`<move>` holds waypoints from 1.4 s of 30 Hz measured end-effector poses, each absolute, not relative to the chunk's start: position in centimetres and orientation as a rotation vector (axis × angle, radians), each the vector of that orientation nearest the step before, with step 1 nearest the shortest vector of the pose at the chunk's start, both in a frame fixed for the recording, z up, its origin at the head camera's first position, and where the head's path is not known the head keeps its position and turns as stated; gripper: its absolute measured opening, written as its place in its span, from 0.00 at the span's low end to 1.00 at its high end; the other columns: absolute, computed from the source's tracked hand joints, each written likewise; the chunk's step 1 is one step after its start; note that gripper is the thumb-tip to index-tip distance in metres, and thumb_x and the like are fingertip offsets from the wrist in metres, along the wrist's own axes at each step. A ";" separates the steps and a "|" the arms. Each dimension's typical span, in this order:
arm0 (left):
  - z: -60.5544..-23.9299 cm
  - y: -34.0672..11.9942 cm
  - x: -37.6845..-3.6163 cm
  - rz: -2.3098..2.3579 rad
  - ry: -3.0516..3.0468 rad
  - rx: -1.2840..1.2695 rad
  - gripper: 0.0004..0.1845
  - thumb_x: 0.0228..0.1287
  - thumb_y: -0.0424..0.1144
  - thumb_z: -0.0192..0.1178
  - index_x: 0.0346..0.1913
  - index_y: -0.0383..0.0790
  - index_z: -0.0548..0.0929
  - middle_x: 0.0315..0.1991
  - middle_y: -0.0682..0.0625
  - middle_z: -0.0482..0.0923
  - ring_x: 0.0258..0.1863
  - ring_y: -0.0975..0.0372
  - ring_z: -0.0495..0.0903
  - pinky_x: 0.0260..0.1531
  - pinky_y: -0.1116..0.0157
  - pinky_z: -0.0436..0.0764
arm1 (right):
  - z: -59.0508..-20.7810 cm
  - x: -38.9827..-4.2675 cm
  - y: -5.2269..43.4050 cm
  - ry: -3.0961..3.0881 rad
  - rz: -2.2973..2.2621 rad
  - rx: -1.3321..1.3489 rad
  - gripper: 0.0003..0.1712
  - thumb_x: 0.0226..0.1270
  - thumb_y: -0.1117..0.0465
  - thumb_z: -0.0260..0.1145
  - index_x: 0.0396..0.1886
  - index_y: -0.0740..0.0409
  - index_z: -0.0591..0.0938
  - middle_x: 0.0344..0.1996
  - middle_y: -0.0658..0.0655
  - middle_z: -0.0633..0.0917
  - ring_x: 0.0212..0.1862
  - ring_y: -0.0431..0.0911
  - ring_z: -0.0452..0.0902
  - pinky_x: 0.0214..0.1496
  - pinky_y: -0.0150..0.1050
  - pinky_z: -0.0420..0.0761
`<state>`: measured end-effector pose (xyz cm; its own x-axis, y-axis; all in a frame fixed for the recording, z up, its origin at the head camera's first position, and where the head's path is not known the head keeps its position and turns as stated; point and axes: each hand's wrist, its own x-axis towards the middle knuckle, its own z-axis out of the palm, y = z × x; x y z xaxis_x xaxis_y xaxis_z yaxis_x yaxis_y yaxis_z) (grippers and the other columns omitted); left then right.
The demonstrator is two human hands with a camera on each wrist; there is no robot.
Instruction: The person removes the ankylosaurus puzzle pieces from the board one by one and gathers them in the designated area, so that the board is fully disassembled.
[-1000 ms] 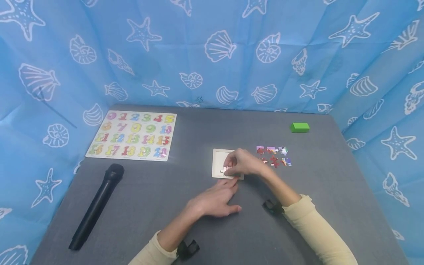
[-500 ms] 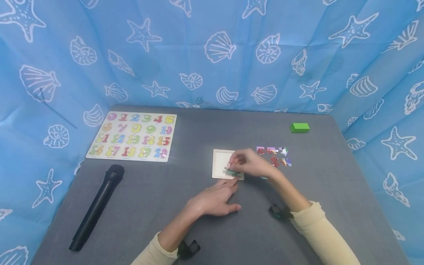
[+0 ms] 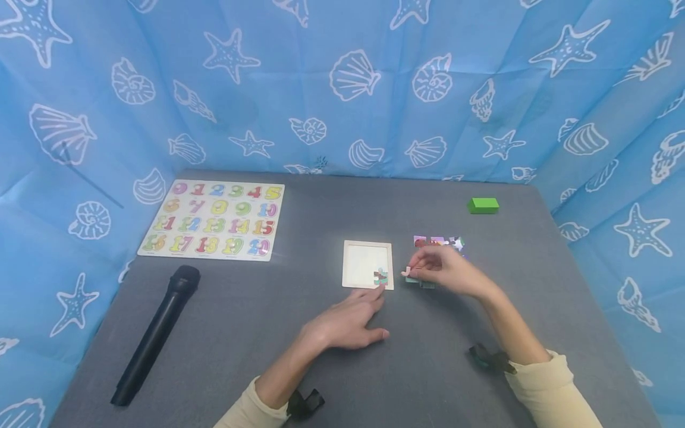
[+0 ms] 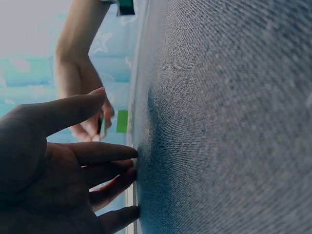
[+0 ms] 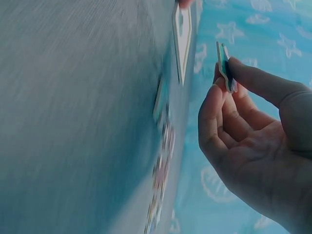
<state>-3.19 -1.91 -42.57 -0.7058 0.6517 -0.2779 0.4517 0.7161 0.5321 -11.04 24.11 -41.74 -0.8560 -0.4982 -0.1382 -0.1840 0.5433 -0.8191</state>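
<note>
A small square wooden tray [image 3: 355, 261] lies mid-table, with a teal and brown jigsaw piece [image 3: 380, 276] in its near right corner. My left hand [image 3: 348, 321] rests palm down in front of it, fingertips at the tray's near edge. In the left wrist view, the left fingers [image 4: 109, 153] are extended. To the right of the tray, my right hand [image 3: 449, 270] pinches another jigsaw piece [image 5: 224, 68] between thumb and fingers, held above the table. Loose jigsaw pieces [image 3: 421, 241] lie beneath and behind this hand, which partly hides them.
A number puzzle board [image 3: 211, 220] lies at the back left. Nearer, a black microphone [image 3: 155, 336] lies slanted. A green block [image 3: 483, 206] sits at the back right. A blue shell-patterned curtain [image 3: 342, 89] borders the table's back and sides.
My right hand has left the tray and moved right to the loose pieces, where it now pinches a piece. A piece now shows in the tray's corner. The left hand stays put.
</note>
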 end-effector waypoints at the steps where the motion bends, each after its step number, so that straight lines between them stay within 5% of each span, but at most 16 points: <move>1: -42.6 -1.9 -3.2 0.604 2.468 0.840 0.38 0.66 0.57 0.57 0.73 0.40 0.63 0.79 0.54 0.46 0.78 0.58 0.51 0.71 0.51 0.66 | -41.8 -10.9 24.7 2.436 -1.234 -0.545 0.09 0.60 0.59 0.71 0.39 0.55 0.83 0.33 0.55 0.86 0.36 0.46 0.84 0.37 0.32 0.83; 16: -42.5 -2.0 -3.1 0.606 2.469 0.833 0.38 0.67 0.56 0.56 0.73 0.40 0.62 0.79 0.54 0.44 0.78 0.59 0.49 0.72 0.53 0.65 | -43.0 -9.9 29.6 2.595 -1.050 -0.400 0.06 0.60 0.64 0.69 0.37 0.60 0.83 0.32 0.56 0.87 0.36 0.41 0.82 0.37 0.29 0.82; 42: -42.9 -2.9 -3.8 0.809 2.401 0.872 0.38 0.67 0.55 0.56 0.73 0.38 0.60 0.78 0.52 0.52 0.78 0.58 0.52 0.75 0.58 0.59 | -41.8 -10.1 26.7 2.770 -0.828 -0.432 0.05 0.56 0.60 0.73 0.34 0.51 0.86 0.26 0.48 0.85 0.27 0.39 0.77 0.28 0.30 0.76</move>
